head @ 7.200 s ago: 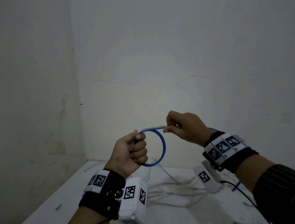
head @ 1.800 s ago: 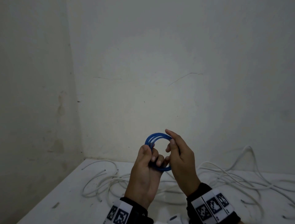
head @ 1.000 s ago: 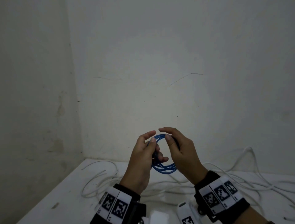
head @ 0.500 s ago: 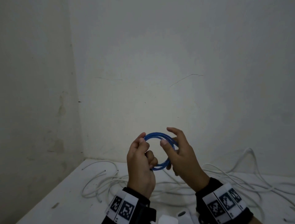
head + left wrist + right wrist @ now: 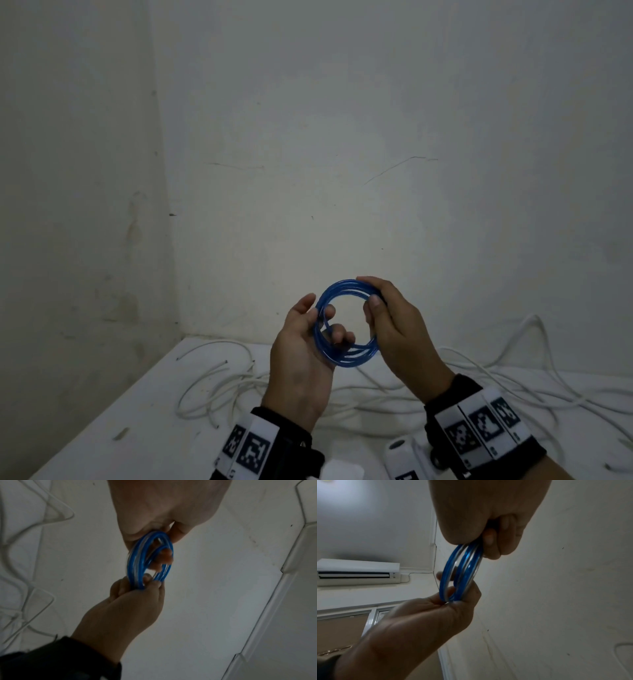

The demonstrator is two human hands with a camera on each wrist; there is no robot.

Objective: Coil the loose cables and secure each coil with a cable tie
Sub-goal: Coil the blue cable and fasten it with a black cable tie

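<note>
A thin blue cable is wound into a small coil [image 5: 342,286] of several loops, held upright in the air above the table. My left hand [image 5: 320,305] grips its left side, with the thumb outside and the fingers curled through the ring. My right hand [image 5: 371,291] pinches the upper right of the coil between thumb and forefinger. In the left wrist view the coil [image 5: 135,561] runs edge-on between my left hand [image 5: 164,536] above and my right hand [image 5: 145,585] below. In the right wrist view the loops of the coil [image 5: 444,574] sit slightly apart. No cable tie shows.
Loose white cables [image 5: 219,387] sprawl in tangled loops over the white table [image 5: 120,428], which stands in a corner between two bare walls. An air conditioner [image 5: 356,572] hangs high on the wall to the left.
The single loop seen seven seconds ago has become a coil of several loops. In the last second the coil turned to face me, and my right hand's pinch shifted to its upper right.
</note>
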